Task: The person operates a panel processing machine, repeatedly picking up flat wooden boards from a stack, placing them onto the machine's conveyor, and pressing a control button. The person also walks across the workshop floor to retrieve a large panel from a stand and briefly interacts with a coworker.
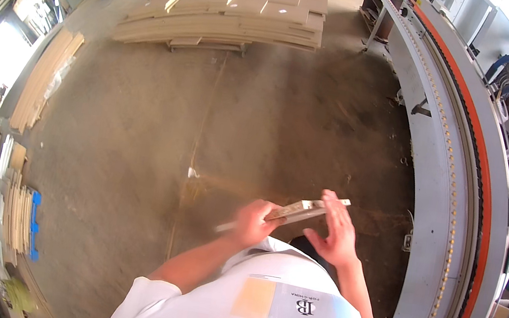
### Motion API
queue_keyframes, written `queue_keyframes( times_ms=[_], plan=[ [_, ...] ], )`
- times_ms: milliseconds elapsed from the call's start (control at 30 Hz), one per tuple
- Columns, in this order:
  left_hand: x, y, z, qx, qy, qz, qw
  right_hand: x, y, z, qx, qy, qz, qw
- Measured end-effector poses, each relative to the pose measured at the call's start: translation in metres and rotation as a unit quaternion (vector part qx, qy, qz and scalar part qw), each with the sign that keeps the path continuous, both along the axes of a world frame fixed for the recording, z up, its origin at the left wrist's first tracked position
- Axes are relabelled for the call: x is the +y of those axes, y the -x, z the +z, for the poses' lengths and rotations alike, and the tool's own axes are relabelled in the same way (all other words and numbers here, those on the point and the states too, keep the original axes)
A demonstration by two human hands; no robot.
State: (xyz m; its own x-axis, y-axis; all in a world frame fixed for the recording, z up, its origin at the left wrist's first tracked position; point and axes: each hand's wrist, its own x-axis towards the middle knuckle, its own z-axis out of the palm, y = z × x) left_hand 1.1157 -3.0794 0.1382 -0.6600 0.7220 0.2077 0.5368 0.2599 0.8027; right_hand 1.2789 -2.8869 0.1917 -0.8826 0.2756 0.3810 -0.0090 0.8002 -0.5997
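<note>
Close in front of my white shirt, my left hand [253,223] is closed round a narrow pale wooden board [300,212] with a rough, speckled edge. The board tilts up toward the right, and there may be more than one strip in it; blur keeps me from telling. My right hand [338,233] rests against the board's right end, its fingers stretched out and its thumb apart. A pale end pokes out to the left, past my left hand.
Along the right runs a long machine [443,189] with a roller-dotted grey bed and an orange strip. Ahead lies a low, wide stack of boards [224,14]. More boards [44,79] lean at the left, near a blue object [34,225]. A small white scrap [192,173] lies on the concrete floor.
</note>
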Motion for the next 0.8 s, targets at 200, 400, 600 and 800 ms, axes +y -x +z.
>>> queue_keyframes(
  times_ms=[200,400,600,800],
  plan=[
    [0.162,0.097,-0.005,-0.032,-0.002,-0.054,0.998,0.167,0.047,-0.085,-0.088,-0.042,-0.150,0.984],
    [0.316,0.158,-0.022,-0.089,0.025,0.005,0.996,0.370,0.108,-0.145,-0.126,-0.042,-0.216,0.967],
    [0.440,0.243,0.000,-0.149,0.045,0.085,0.984,0.569,0.163,-0.184,-0.240,0.037,-0.250,0.937],
    [0.571,0.368,-0.023,-0.259,-0.080,0.169,0.948,0.716,0.293,-0.194,-0.150,0.489,-0.083,0.855]
  ],
)
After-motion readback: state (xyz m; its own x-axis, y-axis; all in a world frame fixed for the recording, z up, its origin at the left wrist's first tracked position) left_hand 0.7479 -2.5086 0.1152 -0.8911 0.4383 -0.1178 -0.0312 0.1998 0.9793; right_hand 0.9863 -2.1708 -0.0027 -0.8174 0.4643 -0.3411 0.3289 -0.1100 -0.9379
